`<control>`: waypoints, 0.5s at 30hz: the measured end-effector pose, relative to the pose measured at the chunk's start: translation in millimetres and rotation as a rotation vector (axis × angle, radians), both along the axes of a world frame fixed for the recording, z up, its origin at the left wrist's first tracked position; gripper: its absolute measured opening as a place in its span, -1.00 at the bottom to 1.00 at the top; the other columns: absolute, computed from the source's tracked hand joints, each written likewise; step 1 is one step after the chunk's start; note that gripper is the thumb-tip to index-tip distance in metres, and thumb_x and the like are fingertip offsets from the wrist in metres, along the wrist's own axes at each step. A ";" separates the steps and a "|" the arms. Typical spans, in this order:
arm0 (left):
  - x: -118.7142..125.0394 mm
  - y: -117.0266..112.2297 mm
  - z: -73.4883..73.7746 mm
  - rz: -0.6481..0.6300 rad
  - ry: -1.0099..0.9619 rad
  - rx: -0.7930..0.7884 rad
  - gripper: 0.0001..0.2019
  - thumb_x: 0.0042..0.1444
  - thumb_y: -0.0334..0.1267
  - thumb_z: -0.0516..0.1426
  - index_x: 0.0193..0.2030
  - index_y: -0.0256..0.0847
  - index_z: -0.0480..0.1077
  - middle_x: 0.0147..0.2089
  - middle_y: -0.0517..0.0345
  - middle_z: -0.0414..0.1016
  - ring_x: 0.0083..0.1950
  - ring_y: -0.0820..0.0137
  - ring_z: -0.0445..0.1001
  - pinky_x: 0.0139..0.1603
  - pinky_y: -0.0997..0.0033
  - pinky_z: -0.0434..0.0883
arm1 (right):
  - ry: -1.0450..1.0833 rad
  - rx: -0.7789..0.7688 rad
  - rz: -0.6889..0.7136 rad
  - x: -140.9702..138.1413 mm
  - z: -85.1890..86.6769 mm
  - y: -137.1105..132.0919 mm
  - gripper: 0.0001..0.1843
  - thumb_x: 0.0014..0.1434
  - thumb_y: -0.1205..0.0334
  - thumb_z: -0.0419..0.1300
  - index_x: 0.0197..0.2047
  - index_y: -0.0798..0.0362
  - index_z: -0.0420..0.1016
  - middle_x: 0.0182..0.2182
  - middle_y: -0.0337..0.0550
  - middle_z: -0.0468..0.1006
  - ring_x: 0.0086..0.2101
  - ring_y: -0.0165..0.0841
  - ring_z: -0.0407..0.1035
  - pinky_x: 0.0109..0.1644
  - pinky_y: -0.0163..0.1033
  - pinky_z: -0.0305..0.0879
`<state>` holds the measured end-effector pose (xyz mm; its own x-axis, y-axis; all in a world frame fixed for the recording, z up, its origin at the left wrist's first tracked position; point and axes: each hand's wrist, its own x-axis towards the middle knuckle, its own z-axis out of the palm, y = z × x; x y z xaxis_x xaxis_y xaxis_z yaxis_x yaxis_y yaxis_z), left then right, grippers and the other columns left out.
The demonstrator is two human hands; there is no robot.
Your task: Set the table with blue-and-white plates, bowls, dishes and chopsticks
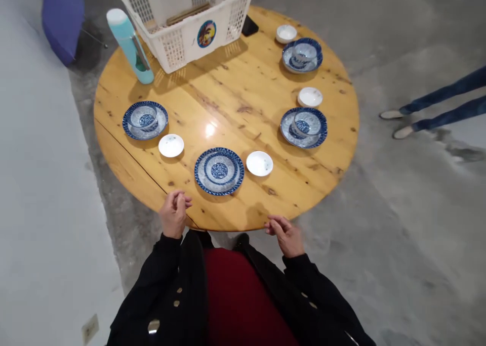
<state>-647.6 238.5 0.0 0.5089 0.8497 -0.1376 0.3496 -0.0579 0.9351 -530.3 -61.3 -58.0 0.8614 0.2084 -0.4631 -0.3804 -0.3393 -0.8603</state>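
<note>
My left hand (175, 213) is just over the table's near edge, its fingers loosely curled with nothing seen in them. To the right, my right hand (286, 235) hovers by the same edge, fingers loosely apart and holding nothing. Closest to both hands lies a blue-and-white patterned plate (219, 184); whether its inner ring is a bowl or part of the pattern, I cannot tell. Beside that plate rests a small white dish (259, 164). Another small white dish (171, 145) is up and left, near a blue-rimmed plate (163, 121) bearing a bowl (144, 117).
On the round wooden table (243, 128), two more plates with bowls (304, 126) and small white dishes (310, 97) stand at right. A white basket (182, 50), a turquoise bottle (131, 45) and a phone (249, 26) are farther back. A person's legs (444, 98) show at right.
</note>
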 end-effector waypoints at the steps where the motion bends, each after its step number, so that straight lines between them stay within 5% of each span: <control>1: 7.2 -29.8 1.5 -0.034 -0.006 -0.014 -0.73 0.22 -0.05 0.08 -0.18 -0.23 0.41 -0.38 0.15 0.57 -0.43 0.46 0.55 -0.32 0.45 0.53 | 0.030 -0.023 -0.022 0.2 -6.7 -29.1 -0.39 -0.09 -0.29 0.34 -0.25 0.12 0.55 -0.50 -0.12 0.61 -0.54 -0.33 0.48 -0.39 -0.20 0.52; 8: 48.9 -236.8 -13.7 -0.349 0.052 -0.236 -0.80 0.22 -0.13 0.04 -0.26 -0.19 0.40 -0.42 0.18 0.56 -0.49 0.48 0.52 -0.40 0.52 0.45 | 0.255 -0.157 -0.297 -19.2 -49.0 -252.3 -0.31 -0.36 -0.22 0.42 -0.26 0.14 0.53 -0.52 -0.11 0.62 -0.51 -0.28 0.53 -0.36 -0.21 0.54; 11: 69.2 -288.2 -13.0 -0.539 0.094 -0.220 -0.81 0.23 -0.17 0.03 -0.26 -0.18 0.41 -0.43 0.21 0.55 -0.49 0.49 0.51 -0.39 0.54 0.42 | 0.284 -0.160 -0.393 -14.3 -57.2 -317.5 -0.29 -0.38 -0.20 0.42 -0.25 0.16 0.52 -0.50 -0.09 0.63 -0.50 -0.28 0.53 -0.37 -0.23 0.53; 15: 103.6 -320.1 -5.0 -0.635 0.145 -0.139 -0.84 0.22 -0.22 0.02 -0.24 -0.16 0.40 -0.42 0.23 0.57 -0.45 0.49 0.54 -0.34 0.54 0.42 | 0.158 -0.169 -0.359 40.6 -53.3 -354.4 -0.31 -0.29 -0.22 0.36 -0.23 0.17 0.53 -0.48 -0.08 0.62 -0.47 -0.25 0.54 -0.36 -0.19 0.53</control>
<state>-544.0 -81.5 -5.0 0.8727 0.3606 -0.3291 0.4101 -0.1757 0.8950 -489.8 -415.7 -111.4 0.7814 -0.1817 -0.5970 -0.6226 -0.2931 -0.7256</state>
